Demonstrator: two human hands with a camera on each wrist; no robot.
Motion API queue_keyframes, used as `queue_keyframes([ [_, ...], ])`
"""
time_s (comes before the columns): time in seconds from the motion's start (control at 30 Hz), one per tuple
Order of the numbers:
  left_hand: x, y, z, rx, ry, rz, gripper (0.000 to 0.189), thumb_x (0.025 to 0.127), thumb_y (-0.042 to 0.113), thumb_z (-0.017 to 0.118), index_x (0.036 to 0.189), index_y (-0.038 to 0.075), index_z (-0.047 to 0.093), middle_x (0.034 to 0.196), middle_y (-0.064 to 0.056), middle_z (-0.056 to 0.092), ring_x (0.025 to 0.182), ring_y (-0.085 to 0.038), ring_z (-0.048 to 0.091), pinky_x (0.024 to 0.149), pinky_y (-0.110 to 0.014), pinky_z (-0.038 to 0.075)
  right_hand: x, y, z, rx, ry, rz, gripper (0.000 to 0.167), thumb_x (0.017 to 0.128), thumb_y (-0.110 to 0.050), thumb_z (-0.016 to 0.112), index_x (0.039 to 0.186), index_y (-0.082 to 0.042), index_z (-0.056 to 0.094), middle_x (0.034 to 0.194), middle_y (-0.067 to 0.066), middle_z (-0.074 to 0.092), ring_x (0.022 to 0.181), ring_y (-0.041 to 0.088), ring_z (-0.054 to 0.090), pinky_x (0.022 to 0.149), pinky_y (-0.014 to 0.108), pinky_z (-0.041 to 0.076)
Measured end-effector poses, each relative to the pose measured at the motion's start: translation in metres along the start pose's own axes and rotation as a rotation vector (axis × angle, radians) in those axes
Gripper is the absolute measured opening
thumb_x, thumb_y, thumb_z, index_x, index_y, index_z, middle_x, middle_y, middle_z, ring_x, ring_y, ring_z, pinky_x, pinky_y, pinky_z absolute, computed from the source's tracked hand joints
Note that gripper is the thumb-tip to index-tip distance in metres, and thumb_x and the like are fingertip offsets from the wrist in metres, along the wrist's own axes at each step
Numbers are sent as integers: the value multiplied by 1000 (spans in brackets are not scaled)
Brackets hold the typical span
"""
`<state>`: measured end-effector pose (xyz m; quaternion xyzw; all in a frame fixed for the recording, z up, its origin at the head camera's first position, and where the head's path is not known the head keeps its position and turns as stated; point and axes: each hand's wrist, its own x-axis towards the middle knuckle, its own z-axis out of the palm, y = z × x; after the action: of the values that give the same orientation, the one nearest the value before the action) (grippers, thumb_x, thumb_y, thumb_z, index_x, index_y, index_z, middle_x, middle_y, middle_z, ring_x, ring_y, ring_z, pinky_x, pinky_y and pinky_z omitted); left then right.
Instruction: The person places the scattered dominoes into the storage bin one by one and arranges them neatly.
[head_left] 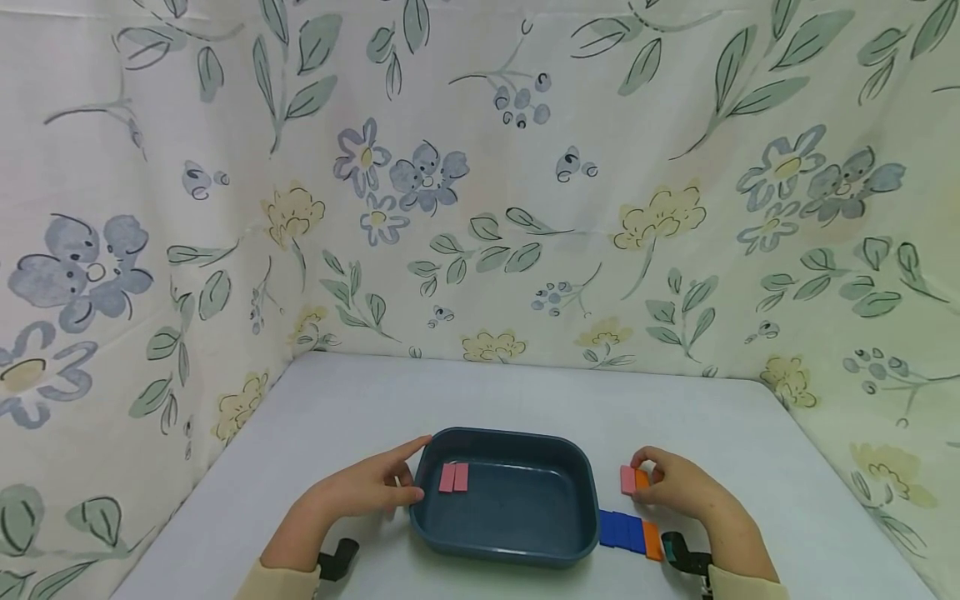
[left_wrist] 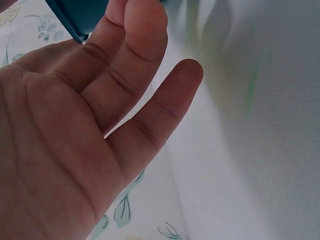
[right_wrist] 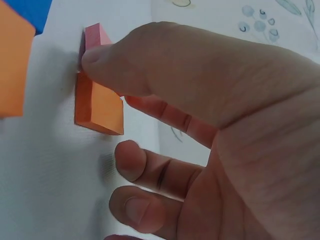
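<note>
A dark blue-green tray (head_left: 510, 554) stands on the table, with two pink blocks (head_left: 453, 477) lying inside near its left wall. My left hand (head_left: 367, 483) rests against the tray's left side, its index finger and thumb spread and touching the wall. In the left wrist view, the other fingers of the left hand (left_wrist: 95, 105) extend loosely, holding nothing. To the right of the tray, my right hand (head_left: 678, 483) pinches a pink block (head_left: 627, 480) between thumb and index finger. An orange block (right_wrist: 95, 107) stands right beside it, partly behind the fingers in the head view.
Several blue blocks (head_left: 622, 531) form a row against the tray's right side, ending in an orange block (head_left: 652, 542). The white table (head_left: 525, 392) meets a floral cloth (head_left: 480, 208) at the back and sides. Each wrist carries a small black camera (head_left: 341, 560).
</note>
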<state>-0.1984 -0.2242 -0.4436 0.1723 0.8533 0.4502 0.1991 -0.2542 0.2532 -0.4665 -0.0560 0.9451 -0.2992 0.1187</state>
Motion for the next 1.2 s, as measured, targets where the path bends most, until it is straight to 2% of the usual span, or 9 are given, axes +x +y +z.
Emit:
queue_keyframes([
  [0.2,0,1,0,-3,-3,-3,80,96,26,70,161,19,23,95,-7,60,71,-31,63,63,-38,44,-2,-6,-4,1,16,-17,42,77,-15,84,115,-11,66,84,7,51,76,24,49,61,37,40],
  [0.47,0,0,0,-6,-3,-8,79,96,26,69,161,19,24,95,-7,60,71,-31,63,64,-38,44,-6,-18,-12,25,42,-60,41,78,-20,85,114,-10,68,85,6,48,71,22,46,58,36,36],
  [0.63,0,1,0,5,0,-5,79,96,26,69,161,20,24,95,-6,60,71,-30,62,64,-38,44,-12,-27,-17,2,71,-113,43,80,-23,85,116,-8,68,89,6,50,75,22,46,58,35,39],
  [0.83,0,2,0,17,7,-12,79,96,27,69,161,20,24,95,-6,60,72,-28,62,64,-38,44,-19,-42,-19,0,89,-141,43,79,-24,86,116,-9,68,91,6,53,78,22,48,59,34,44],
  [1.07,0,1,1,13,5,-16,79,96,27,69,161,20,25,95,-6,60,72,-27,61,64,-38,44,-21,-56,-14,69,86,-181,41,79,-23,87,115,-12,70,89,4,53,74,21,49,55,29,44],
  [1.2,0,1,1,12,5,-19,79,96,27,69,161,20,24,95,-6,59,72,-27,61,64,-38,44,-20,-60,-11,125,74,-231,41,80,-25,86,115,-12,70,91,6,54,72,21,49,53,28,42],
])
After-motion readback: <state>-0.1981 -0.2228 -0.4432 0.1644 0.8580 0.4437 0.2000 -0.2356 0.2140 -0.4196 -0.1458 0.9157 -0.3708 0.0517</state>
